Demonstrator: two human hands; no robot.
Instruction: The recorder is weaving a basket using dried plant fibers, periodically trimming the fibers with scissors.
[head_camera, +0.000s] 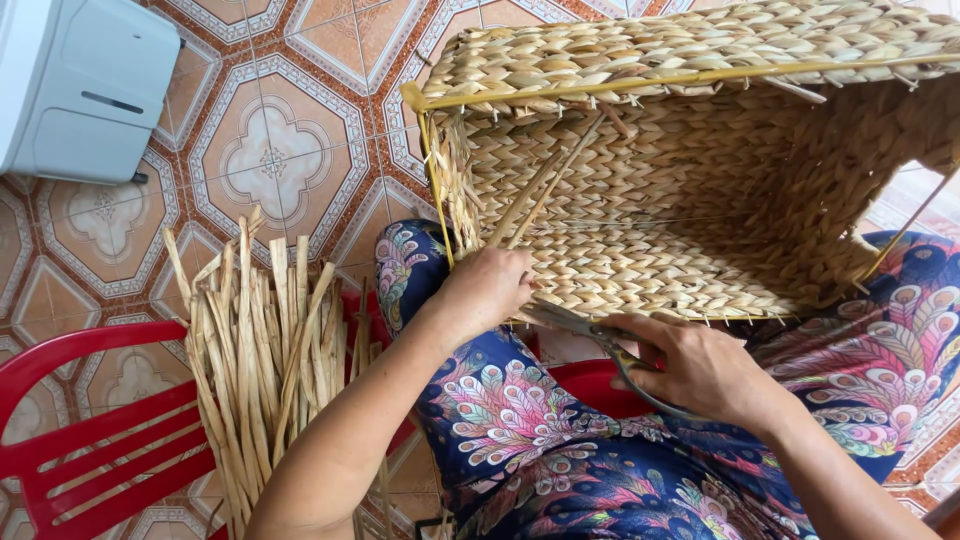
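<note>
A large woven straw basket (690, 150) with a yellow frame lies tipped on my lap, its opening toward me. My left hand (487, 287) is closed on loose straw strands (535, 195) that stick out at the basket's near left rim. My right hand (700, 368) grips a pair of metal scissors (575, 322), whose blades point left toward the left hand, just under the basket's lower rim.
A bundle of dried straw strips (255, 350) leans against a red plastic chair (90, 420) at the lower left. A white and grey plastic appliance (85, 85) stands on the patterned tile floor (270, 150) at the top left. My legs wear colourful patterned cloth (540, 430).
</note>
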